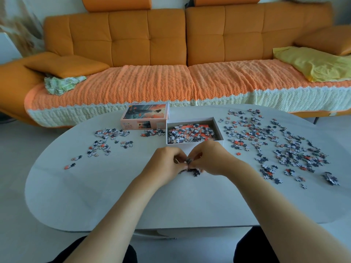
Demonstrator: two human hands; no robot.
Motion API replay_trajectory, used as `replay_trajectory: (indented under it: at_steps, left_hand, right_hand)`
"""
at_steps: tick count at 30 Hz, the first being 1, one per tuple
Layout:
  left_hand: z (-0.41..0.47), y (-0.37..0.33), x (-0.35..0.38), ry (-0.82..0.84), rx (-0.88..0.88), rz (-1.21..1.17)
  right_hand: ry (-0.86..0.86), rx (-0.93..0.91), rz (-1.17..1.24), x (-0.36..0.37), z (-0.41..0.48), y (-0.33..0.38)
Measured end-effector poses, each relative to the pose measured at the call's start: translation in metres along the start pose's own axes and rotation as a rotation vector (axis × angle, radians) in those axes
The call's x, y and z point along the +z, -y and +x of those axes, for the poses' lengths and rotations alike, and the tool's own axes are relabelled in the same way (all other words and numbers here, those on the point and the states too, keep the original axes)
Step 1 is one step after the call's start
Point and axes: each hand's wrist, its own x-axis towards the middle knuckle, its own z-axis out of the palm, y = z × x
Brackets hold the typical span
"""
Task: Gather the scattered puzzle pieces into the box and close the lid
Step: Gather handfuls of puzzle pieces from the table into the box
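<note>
An open grey box (218, 128) holding many puzzle pieces sits at the table's far middle. Its lid (145, 115), printed with a sunset picture, lies just left of it. My left hand (165, 164) and my right hand (210, 158) meet in front of the box, fingers curled round a small clump of pieces (191, 167) between them, some still on the table. A wide scatter of loose pieces (281, 149) covers the table's right side. Smaller groups of pieces (108, 139) lie on the left.
The pale oval table (114, 196) stands before an orange sofa (152, 54) with a knitted cover. A yellow cloth (311, 63) and cushions lie on the sofa. My knees show below the table's near edge.
</note>
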Motion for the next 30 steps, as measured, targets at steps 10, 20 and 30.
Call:
replay_trajectory:
  at_steps: [10,20,30]
  left_hand:
    - [0.056,-0.013,-0.017,-0.226,0.140,-0.122]
    - [0.058,0.007,-0.012,-0.257,0.337,0.258]
    - [0.013,0.015,-0.017,0.107,0.250,0.235]
  right_hand:
    - [-0.447,-0.217,0.004,-0.020,0.040,-0.004]
    - [-0.462,-0.270,-0.120,-0.016,0.044,-0.020]
    - [0.061,-0.129,-0.313,-0.012,-0.002,-0.015]
